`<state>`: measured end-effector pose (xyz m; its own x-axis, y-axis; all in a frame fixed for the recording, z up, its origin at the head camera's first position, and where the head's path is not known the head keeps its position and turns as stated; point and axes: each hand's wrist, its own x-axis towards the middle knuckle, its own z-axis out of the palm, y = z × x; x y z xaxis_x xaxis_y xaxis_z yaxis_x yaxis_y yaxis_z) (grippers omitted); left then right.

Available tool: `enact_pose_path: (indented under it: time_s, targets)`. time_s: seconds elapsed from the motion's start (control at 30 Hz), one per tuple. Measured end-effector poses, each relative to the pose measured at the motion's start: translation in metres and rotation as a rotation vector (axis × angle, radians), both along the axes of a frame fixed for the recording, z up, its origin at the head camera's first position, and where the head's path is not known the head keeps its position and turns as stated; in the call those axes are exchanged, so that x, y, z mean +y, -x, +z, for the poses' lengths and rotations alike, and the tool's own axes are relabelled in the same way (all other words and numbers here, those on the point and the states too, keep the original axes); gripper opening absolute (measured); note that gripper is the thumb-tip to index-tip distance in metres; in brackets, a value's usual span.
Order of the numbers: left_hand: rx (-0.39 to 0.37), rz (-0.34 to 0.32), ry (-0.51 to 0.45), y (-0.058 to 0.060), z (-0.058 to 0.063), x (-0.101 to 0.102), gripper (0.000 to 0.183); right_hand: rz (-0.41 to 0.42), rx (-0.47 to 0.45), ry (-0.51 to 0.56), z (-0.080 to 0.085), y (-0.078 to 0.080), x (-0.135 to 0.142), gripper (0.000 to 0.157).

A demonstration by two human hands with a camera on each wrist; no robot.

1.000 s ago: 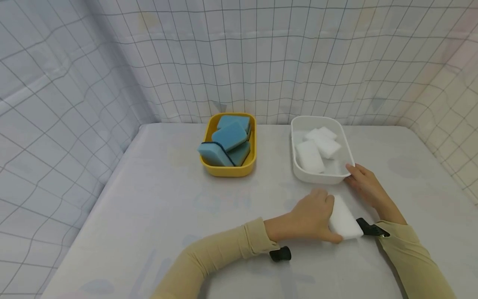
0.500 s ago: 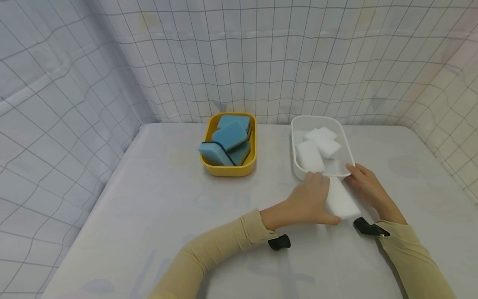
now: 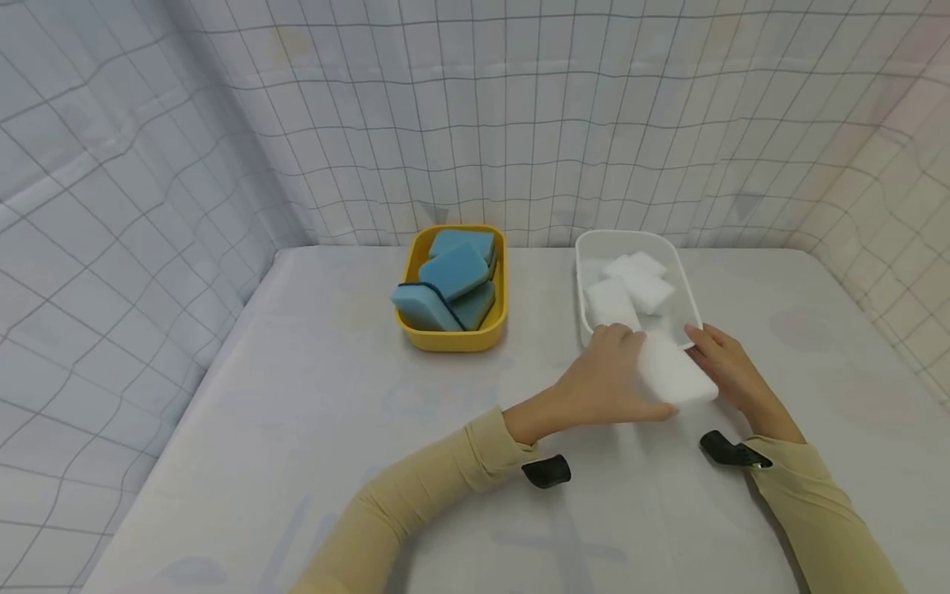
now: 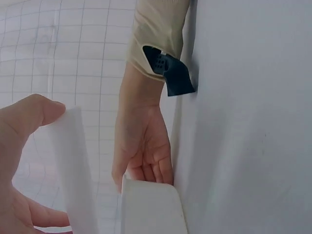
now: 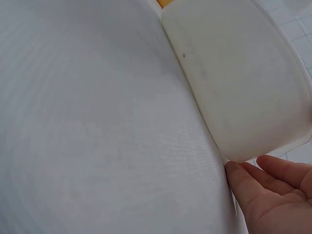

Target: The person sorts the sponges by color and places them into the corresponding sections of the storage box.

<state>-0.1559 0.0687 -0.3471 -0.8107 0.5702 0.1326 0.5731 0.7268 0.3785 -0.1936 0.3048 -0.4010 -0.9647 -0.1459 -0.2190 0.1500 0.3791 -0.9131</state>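
Note:
My left hand pinches a white block-shaped sponge, thumb on the near edge and fingers on the far side. The sponge is raised and tilted at the front rim of the white plastic bin, hiding part of that rim. Inside the bin lie several similar white sponges. At the bin's front right corner my right hand holds the rim, its thumb on top. In the right wrist view, fingertips touch the bin's lower edge. The left wrist view shows the held sponge edge-on beside the bin.
A yellow bin with several blue sponges stands left of the white bin, one sponge leaning over its rim. Both stand on a white-covered table. Grid-patterned curtains enclose the back and sides. Black wrist mounts hang under both sleeves.
My left hand has carried the white sponge up and forward from the table to the white bin's front rim, tilting it. The right hand has kept its hold on the bin.

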Motion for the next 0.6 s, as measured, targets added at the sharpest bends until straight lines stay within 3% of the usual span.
enact_pose_path:
  time_s: [0.2, 0.37, 0.6]
  targets:
    - [0.06, 0.06, -0.112, 0.015, 0.006, -0.007, 0.084, -0.018, 0.006, -0.034, -0.001, 0.0, 0.001, 0.077]
    - [0.067, 0.103, -0.145, 0.027, 0.003, -0.008, 0.079, -0.014, -0.02, 0.001, -0.001, 0.001, -0.001, 0.079]
    - [0.059, 0.12, -0.137, 0.039, -0.001, -0.008, 0.079, -0.006, 0.014, 0.043, 0.0, 0.002, -0.003, 0.076]
